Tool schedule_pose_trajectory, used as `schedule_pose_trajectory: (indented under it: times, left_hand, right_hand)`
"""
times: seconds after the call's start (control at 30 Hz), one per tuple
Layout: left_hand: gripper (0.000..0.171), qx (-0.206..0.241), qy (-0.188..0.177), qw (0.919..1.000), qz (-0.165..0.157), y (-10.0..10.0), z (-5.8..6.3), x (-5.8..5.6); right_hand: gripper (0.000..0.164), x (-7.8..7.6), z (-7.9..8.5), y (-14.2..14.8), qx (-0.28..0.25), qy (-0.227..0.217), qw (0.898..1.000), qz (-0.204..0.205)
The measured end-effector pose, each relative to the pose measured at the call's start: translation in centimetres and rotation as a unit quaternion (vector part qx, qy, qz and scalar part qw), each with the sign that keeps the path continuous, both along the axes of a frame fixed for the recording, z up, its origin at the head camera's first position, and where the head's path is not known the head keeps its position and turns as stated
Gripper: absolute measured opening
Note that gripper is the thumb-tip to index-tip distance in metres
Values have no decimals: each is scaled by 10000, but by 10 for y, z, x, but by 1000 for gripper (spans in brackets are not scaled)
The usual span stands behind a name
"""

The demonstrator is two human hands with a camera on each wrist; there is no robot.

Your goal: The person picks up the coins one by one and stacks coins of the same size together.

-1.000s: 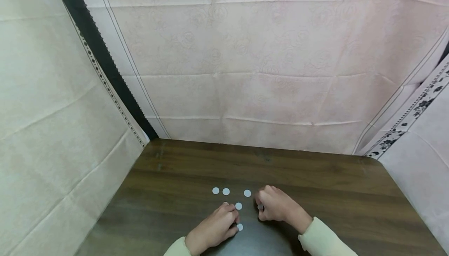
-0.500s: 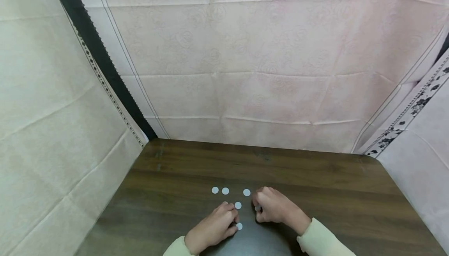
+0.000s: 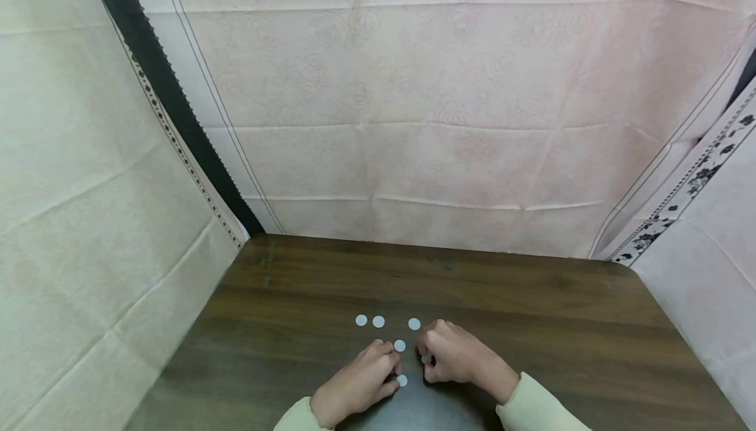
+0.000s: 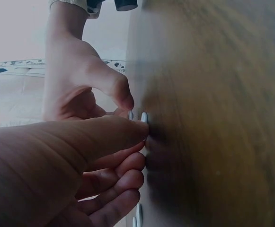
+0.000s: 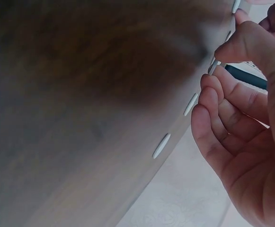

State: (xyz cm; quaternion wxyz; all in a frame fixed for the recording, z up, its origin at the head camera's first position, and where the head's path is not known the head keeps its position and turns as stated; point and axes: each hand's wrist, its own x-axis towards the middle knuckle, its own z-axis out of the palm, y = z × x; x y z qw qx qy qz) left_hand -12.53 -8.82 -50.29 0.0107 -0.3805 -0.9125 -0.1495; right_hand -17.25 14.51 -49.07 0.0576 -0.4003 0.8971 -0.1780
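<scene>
The right hand (image 3: 457,355), pinching a coin (image 3: 426,358), has slid toward the left hand (image 3: 360,382), which pinches another coin (image 3: 402,380).

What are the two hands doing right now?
Left hand: fingers curled, touching a white disc on the table.
Right hand: pinching another white disc.

Coin (image 3: 426,358) half hidden under right-hand fingers (image 3: 426,346)
</scene>
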Motion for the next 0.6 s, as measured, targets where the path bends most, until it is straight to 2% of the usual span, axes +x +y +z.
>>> schedule_pose_trajectory:
  times: [0.27,0.6]
  left_hand:
    - [11,35,6,10000,40,-1,0,1]
    - [12,184,-106,9998,-8,-2,1,2]
  right_hand:
    - [10,7,0,-8,-80,29,10000,10]
    - [15,17,-2,-18,-131,202,9997,93]
